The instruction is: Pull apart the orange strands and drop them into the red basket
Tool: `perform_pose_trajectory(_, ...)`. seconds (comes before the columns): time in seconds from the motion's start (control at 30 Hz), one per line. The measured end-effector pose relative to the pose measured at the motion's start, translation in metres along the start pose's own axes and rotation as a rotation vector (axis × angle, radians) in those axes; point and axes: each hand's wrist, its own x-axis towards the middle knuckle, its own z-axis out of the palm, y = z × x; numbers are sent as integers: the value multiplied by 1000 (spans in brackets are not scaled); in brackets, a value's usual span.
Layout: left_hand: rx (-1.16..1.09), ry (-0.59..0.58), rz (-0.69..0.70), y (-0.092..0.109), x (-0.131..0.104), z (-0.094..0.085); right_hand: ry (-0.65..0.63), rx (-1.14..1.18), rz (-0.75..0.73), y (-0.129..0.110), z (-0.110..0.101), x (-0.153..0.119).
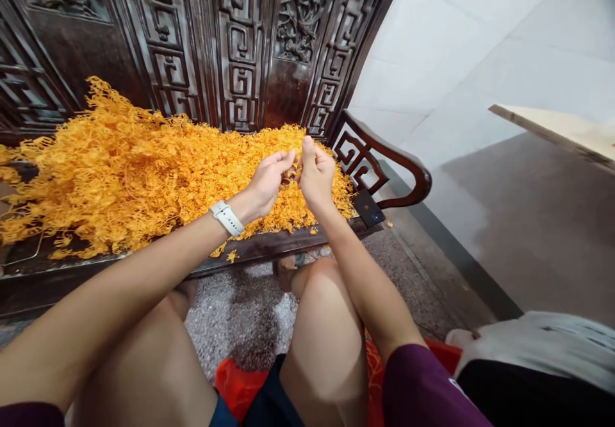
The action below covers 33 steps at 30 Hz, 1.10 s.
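A large heap of orange, frilly, string-like pieces [144, 171] covers the seat of a dark carved wooden bench [269, 242]. Over the heap's right part, my left hand [270, 182] is closed in a pinch, with a pale watch on its wrist. Close beside it, my right hand [318, 174] is also closed, thumb pointing up. Between the fingertips shows a small brownish-orange bit, mostly hidden by the fingers, and I cannot tell its kind.
A dark phone [369, 208] lies at the seat's right end, by the curved armrest [413, 177]. A wooden board edge [552, 126] juts in at right. Something red [237, 382] is below my legs. A person's pale clothing [542, 344] shows at lower right.
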Motion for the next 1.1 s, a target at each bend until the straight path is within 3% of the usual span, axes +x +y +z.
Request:
perform_pose_trajectory(0.13, -30, -20, -86, 2, 2, 0, -39, -30, -23, -11, 5, -5)
perform_pose_trajectory(0.27, -71, -50, -243, 8, 1, 0, -103, 21, 102, -18, 3, -7)
perform_pose_trajectory(0.53, 65, -129, -222, 17, 0, -1, -97, 228, 338, -12, -2, -3)
perform_pose_trajectory(0.7, 166, -45, -77, 3, 0, -1, -5, 207, 308, -10, -5, -3)
perform_pose_trajectory(0.8, 219, 48, -3, -7, -2, 2, -23, 146, 296, -9, -8, -4)
perform_pose_trajectory(0.93, 127, 87, -90, -10, -6, 7, -51, 49, 230, -7, -9, -5)
perform_pose_trajectory(1.1, -15, -53, -263, -4, -6, 9, -30, 77, 234, -7, -11, -2)
